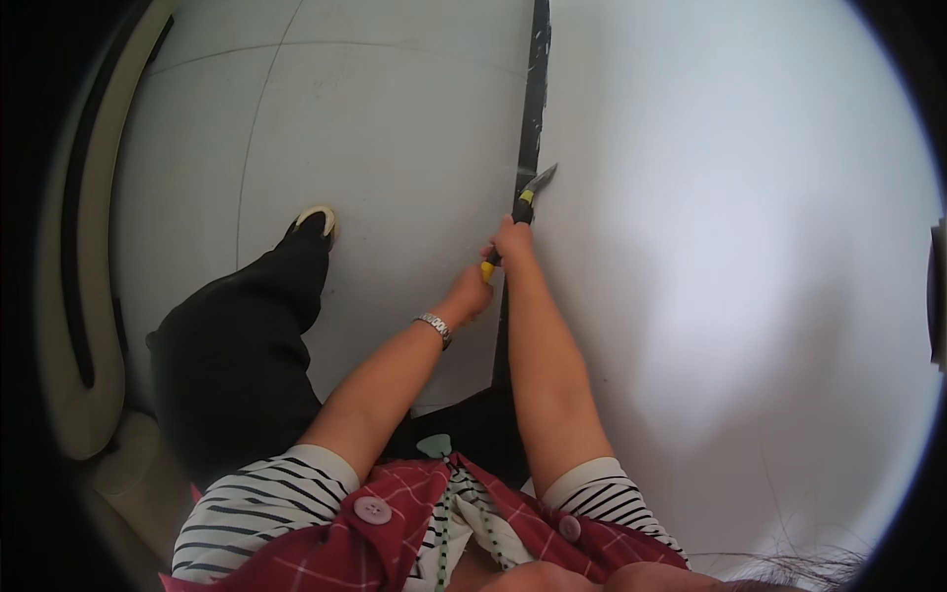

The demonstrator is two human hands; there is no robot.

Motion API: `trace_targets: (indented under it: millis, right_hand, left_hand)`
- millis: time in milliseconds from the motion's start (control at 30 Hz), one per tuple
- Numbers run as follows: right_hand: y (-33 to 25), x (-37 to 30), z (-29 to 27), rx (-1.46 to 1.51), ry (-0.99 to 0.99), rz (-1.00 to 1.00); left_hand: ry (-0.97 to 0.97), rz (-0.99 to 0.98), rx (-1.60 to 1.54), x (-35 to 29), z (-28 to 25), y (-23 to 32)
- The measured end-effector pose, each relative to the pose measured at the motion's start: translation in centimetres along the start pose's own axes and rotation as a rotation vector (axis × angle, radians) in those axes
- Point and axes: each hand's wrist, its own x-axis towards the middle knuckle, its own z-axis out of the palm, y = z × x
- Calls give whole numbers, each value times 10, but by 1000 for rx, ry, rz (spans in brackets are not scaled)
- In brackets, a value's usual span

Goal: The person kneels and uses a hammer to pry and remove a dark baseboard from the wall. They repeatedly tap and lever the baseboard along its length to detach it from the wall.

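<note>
Hands — right hand (pixel 513 240), left hand (pixel 471 292) — both clamped on scraper (pixel 521 209) against baseboard (pixel 534 89).

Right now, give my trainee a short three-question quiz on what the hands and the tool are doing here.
1. True or false: both hands are on one tool.
2. Multiple choice: the tool's metal tip points into A) a bucket, B) the dark strip at the foot of the white wall, C) the shoe.
3. Fill in: the left wrist wears a ____.

Key
1. True: the right hand and left hand close around the yellow-and-black tool.
2. B: the tip meets the dark strip between the floor tiles and the white wall.
3. The wristwatch.
</note>
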Motion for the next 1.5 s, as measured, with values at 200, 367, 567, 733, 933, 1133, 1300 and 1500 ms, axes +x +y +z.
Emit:
trace_targets:
  millis: [200,367,567,733,933,1133,1300,1500]
  right_hand:
    - [47,-33,31,-175,-14,6]
    - [61,-46,3,-275,44,-140]
    - [30,-69,-2,27,-221,-48]
    - [51,-75,15,-506,54,-140]
    - [64,-72,17,-618,66,66]
    - [46,-76,17,-610,24,91]
    - [50,-74,20,-559,-21,123]
    - [68,-65,20,-548,101,29]
  left_hand:
    - [268,384,191,24,20,-127]
    - [-348,30,-305,-9,8,-89]
    - [-841,-99,-746,-3,-17,-98]
    - [-451,-211,-745,-10,-9,-110]
    - [-187,-33,-352,-12,-4,-98]
    - [-262,-11,-215,-9,-19,-91]
    - [-251,-78,-115,-6,-24,-100]
    - [-224,22,-61,3,-11,-91]
